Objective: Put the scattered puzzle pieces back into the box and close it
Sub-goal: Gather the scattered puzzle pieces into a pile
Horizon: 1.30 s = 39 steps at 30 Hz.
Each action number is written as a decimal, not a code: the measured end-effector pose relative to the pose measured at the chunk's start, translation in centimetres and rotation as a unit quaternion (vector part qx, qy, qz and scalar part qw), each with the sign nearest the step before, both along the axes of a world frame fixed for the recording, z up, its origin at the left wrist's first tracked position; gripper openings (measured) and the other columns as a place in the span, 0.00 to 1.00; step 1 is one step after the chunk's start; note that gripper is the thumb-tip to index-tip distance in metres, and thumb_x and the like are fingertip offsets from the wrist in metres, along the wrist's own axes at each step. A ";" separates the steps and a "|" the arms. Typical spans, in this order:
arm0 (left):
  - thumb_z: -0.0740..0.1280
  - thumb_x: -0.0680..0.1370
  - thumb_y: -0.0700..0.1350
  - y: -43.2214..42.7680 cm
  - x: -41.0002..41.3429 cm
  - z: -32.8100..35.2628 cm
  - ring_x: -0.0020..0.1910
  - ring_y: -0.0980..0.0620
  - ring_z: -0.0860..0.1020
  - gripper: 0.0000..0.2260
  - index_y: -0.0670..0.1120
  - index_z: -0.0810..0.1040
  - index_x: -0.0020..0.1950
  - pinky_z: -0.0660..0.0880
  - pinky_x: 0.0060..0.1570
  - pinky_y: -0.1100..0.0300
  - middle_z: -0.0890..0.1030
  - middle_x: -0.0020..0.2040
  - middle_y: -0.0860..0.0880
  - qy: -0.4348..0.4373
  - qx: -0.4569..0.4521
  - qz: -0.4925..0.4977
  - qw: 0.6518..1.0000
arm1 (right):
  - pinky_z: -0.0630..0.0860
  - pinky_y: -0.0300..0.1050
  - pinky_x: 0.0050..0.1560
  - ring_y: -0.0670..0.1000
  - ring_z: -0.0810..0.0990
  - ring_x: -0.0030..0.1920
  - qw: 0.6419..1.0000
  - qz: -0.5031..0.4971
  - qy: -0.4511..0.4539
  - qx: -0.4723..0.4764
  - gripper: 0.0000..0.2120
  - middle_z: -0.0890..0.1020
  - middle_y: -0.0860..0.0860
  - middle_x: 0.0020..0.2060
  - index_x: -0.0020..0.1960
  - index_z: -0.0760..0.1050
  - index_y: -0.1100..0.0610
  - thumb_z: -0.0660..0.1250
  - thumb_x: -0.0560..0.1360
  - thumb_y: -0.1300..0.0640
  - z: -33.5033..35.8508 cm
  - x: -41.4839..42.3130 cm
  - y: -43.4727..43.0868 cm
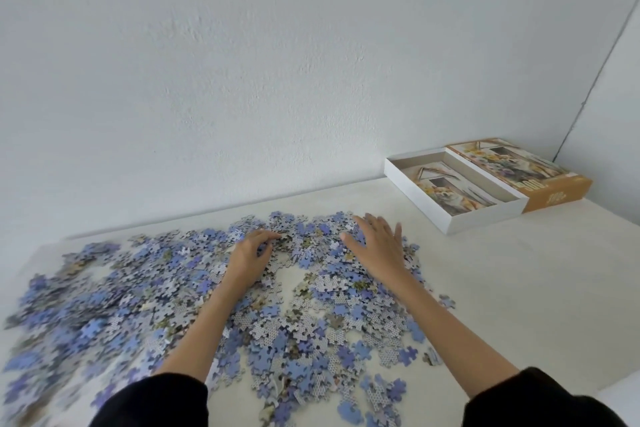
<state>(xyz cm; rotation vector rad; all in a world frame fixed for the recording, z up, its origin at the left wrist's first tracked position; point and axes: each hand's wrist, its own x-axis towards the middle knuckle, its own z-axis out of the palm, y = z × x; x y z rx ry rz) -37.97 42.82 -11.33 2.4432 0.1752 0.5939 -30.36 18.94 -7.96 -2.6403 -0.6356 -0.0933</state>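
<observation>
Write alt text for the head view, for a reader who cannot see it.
Two hands work in puzzle pieces scattered over a white table: the left hand curls its fingers into them, the right hand lies flat. The open box and lid sit far right.

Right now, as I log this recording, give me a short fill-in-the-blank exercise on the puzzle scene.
The puzzle pieces lie scattered on the ____.
The white box stands ____, lid off.
The lid beside it has ____ sides.
The left hand curls its fingers into the pieces; the right hand lies ____ on them.
Missing words: table; open; orange; flat.
</observation>
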 end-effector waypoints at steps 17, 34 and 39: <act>0.60 0.78 0.34 0.3 -1.9 2.1 0.52 0.58 0.76 0.13 0.46 0.79 0.55 0.67 0.51 0.79 0.80 0.56 0.50 -0.047 -0.102 0.027 0.993 | 0.58 0.49 0.72 0.51 0.63 0.70 0.989 0.131 -0.063 -0.012 0.20 0.69 0.49 0.68 0.69 0.67 0.49 0.55 0.78 0.45 -3.6 1.6 8.2; 0.61 0.80 0.47 20.0 -19.1 0.7 0.68 0.43 0.67 0.16 0.44 0.72 0.67 0.64 0.66 0.46 0.70 0.68 0.42 0.050 -0.039 0.410 0.910 | 0.46 0.50 0.70 0.54 0.60 0.72 0.971 0.228 -0.063 -0.014 0.45 0.62 0.51 0.72 0.70 0.63 0.47 0.32 0.66 0.25 -3.9 -0.2 13.1; 0.50 0.81 0.58 22.0 -19.9 -0.3 0.71 0.45 0.63 0.24 0.49 0.63 0.73 0.59 0.68 0.46 0.64 0.73 0.44 0.079 -0.113 0.406 0.904 | 0.50 0.50 0.71 0.54 0.58 0.73 0.973 0.224 -0.058 -0.018 0.48 0.60 0.51 0.72 0.70 0.62 0.46 0.26 0.63 0.25 -4.6 0.0 13.3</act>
